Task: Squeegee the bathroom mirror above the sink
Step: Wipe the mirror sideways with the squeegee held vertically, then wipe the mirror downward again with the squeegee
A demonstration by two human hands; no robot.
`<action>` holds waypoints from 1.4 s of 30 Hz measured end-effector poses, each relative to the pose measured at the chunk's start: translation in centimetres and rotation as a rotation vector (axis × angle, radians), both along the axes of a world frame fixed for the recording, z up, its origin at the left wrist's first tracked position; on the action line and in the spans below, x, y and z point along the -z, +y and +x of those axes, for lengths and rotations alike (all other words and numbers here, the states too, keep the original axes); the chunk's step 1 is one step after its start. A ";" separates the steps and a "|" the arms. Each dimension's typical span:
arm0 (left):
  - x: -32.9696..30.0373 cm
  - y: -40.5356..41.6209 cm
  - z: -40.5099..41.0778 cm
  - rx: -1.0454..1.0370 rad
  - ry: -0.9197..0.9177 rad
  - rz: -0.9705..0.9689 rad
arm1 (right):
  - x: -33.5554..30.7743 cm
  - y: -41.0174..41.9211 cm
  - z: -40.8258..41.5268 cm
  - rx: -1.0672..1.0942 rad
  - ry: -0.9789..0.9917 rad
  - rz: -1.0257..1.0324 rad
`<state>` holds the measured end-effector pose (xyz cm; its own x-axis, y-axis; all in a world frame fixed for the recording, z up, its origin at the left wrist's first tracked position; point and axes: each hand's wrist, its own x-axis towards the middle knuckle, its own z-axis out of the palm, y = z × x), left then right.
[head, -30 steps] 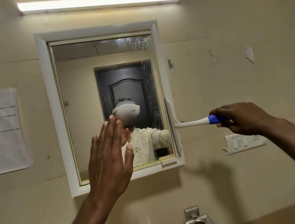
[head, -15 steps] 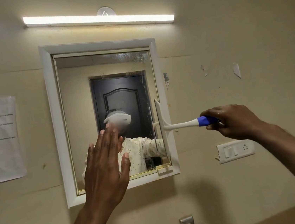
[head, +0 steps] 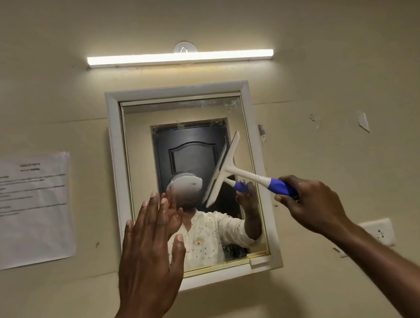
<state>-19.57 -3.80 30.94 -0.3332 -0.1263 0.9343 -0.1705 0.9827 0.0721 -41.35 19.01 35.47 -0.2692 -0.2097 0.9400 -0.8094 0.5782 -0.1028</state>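
Paper notice (head: 29, 209) text blurred; wall socket (head: 379, 232) half hidden.

Beige wall (head: 319, 28) fills my view, lit by a tube light (head: 180, 56) mounted high. Printed paper sheet (head: 29, 209) stuck at left; white switch plate (head: 379, 232) at right. I note torn paper scraps (head: 363, 121) upper right.

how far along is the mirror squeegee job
Done: most of the mirror glass reflects clearly, with no visible streaks. In hand: the right hand grips the squeegee by its blue handle, blade tilted over the glass right of centre; the left hand is raised flat in front of the lower left. Left: droplets or residue along the top edge, worst at the top right corner.
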 end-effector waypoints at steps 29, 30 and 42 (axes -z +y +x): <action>2.3 -3.8 3.1 -0.066 -0.003 0.040 | 6.9 -15.8 12.1 -0.606 -0.611 -0.432; 2.3 -3.7 3.0 -0.061 -0.004 0.041 | 7.0 -15.9 12.2 -0.606 -0.601 -0.426; 1.6 -3.7 2.8 -0.041 -0.017 0.050 | 1.4 -17.5 12.3 -0.782 -0.439 -0.377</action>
